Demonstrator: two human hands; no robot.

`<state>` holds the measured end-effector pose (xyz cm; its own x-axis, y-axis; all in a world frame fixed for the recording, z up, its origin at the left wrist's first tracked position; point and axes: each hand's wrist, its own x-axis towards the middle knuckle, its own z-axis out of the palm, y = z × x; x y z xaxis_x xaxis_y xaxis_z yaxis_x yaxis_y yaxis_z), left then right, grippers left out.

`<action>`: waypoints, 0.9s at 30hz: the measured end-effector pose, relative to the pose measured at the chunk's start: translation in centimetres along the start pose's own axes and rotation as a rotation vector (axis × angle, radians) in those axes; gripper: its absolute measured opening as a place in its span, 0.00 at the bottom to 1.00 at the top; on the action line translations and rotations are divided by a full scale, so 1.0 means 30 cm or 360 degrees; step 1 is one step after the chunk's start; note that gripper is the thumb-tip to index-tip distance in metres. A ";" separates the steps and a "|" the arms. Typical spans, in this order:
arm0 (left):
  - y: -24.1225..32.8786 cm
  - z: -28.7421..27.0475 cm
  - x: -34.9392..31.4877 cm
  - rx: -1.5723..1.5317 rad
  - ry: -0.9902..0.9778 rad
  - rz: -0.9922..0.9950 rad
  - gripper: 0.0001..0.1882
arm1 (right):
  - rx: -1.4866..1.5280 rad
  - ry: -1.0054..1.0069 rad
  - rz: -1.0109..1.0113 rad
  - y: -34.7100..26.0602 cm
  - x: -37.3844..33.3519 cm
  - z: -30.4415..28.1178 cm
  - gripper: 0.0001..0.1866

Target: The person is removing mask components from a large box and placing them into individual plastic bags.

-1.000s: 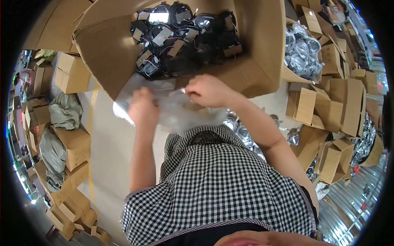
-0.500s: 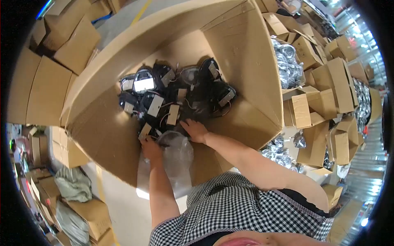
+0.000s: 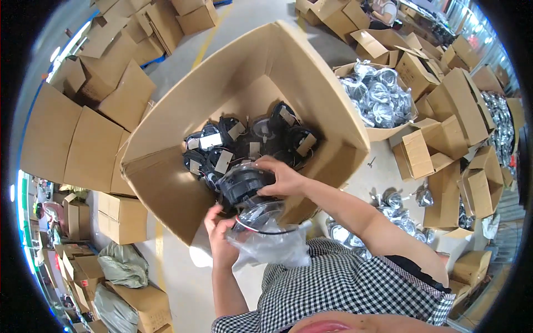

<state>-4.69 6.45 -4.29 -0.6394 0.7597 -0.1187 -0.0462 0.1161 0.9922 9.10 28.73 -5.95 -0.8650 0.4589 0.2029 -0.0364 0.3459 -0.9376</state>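
Unit within right grip, near left hand

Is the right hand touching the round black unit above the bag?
Touching: head view shows the right hand gripping the round black unit at one side.

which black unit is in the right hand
The black unit nearest the person's body, gripped by the right hand; the others lie farther off inside the big cardboard box.
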 end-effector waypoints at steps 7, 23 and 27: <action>-0.046 0.053 -0.059 -0.0509 -0.0388 0.0073 0.34 | -0.0094 -0.0359 -0.0242 -0.050 -0.179 0.046 0.67; -0.321 0.136 -0.508 0.0884 0.0063 -0.0040 0.30 | 0.0474 -0.0170 0.0977 0.366 -0.724 0.286 0.57; -0.382 0.137 -0.419 0.1055 0.0160 -0.0016 0.29 | 0.0855 -0.0187 0.1291 0.314 -0.695 0.198 0.52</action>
<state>7.03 -1.80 -14.31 -0.7113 0.6968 -0.0920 0.4080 0.5159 0.7532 23.81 17.57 -20.68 -0.7712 0.2986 -0.5622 0.3934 -0.4708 -0.7897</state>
